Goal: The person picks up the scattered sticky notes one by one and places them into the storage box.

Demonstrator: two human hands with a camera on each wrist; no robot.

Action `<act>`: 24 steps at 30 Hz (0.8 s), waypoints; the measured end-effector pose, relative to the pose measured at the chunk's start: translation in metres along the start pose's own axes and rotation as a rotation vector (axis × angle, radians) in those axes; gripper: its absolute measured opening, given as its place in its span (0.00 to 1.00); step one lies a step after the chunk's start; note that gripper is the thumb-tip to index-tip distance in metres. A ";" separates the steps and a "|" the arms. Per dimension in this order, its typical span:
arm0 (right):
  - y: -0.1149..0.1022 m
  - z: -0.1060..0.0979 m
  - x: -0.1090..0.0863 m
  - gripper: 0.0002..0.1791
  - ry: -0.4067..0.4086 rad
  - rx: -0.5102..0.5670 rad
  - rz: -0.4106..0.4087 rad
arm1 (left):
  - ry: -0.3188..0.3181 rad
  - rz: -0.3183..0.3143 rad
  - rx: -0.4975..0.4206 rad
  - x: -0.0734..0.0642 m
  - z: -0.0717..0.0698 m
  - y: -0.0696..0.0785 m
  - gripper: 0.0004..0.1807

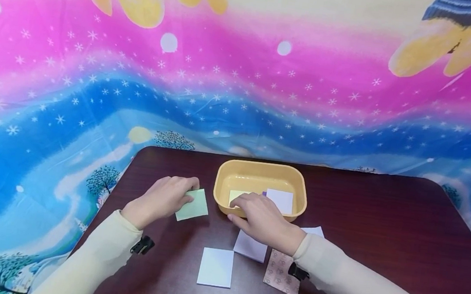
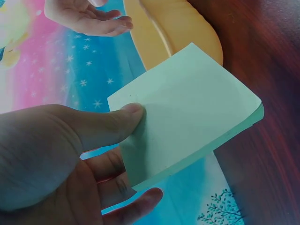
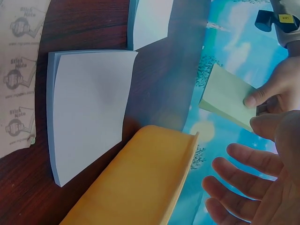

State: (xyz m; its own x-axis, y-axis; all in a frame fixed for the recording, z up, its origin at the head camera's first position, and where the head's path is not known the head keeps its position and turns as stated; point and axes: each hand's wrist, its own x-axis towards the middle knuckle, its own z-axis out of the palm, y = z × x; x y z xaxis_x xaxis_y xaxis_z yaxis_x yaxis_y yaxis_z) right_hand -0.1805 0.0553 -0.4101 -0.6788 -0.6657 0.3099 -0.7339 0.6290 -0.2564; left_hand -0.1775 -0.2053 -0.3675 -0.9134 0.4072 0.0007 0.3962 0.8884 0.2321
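Note:
My left hand [image 1: 161, 198] pinches a pale green sticky note pad [image 1: 194, 206] between thumb and fingers, held up left of the yellow plastic bin [image 1: 238, 177]. In the left wrist view the thumb lies flat on the pad's [image 2: 192, 112] top sheet. Over the bin's near rim hovers my right hand [image 1: 265, 218]; its fingers [image 3: 243, 180] are spread and relaxed, with nothing held, in the right wrist view. Inside the bin lie a white pad [image 1: 280, 201] and a pale yellow pad [image 1: 236, 196], the latter partly hidden by the right hand.
On the dark wooden table [image 1: 385, 224], a white pad [image 1: 215, 268] lies nearest the front. Close by are a lavender-white pad [image 1: 250, 247], a brownish-pink pad printed "Stick Note" [image 1: 280, 275], and another white pad [image 1: 315, 231] half under the right forearm. A printed cloth [image 1: 245, 69] hangs behind.

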 end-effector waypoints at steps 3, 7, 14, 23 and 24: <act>0.001 -0.001 0.000 0.13 0.003 -0.008 0.010 | 0.005 0.009 0.007 0.001 -0.002 0.002 0.06; 0.002 -0.001 0.000 0.13 0.006 -0.009 0.013 | 0.003 0.019 0.014 0.003 -0.004 0.004 0.06; 0.003 -0.003 0.000 0.14 0.012 -0.009 0.015 | 0.008 0.023 0.029 0.005 -0.007 0.009 0.06; 0.005 -0.006 0.001 0.14 0.000 -0.006 0.031 | 0.017 0.036 0.044 0.008 -0.013 0.014 0.07; 0.005 -0.006 0.001 0.14 0.001 -0.004 0.033 | 0.016 0.037 0.047 0.009 -0.013 0.014 0.07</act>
State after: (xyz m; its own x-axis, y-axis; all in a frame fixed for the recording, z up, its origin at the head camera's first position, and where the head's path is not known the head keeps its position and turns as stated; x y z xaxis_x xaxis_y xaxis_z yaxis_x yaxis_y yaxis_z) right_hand -0.1847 0.0602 -0.4056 -0.7024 -0.6444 0.3022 -0.7112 0.6522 -0.2624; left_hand -0.1812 -0.1918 -0.3512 -0.8992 0.4368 0.0243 0.4334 0.8819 0.1855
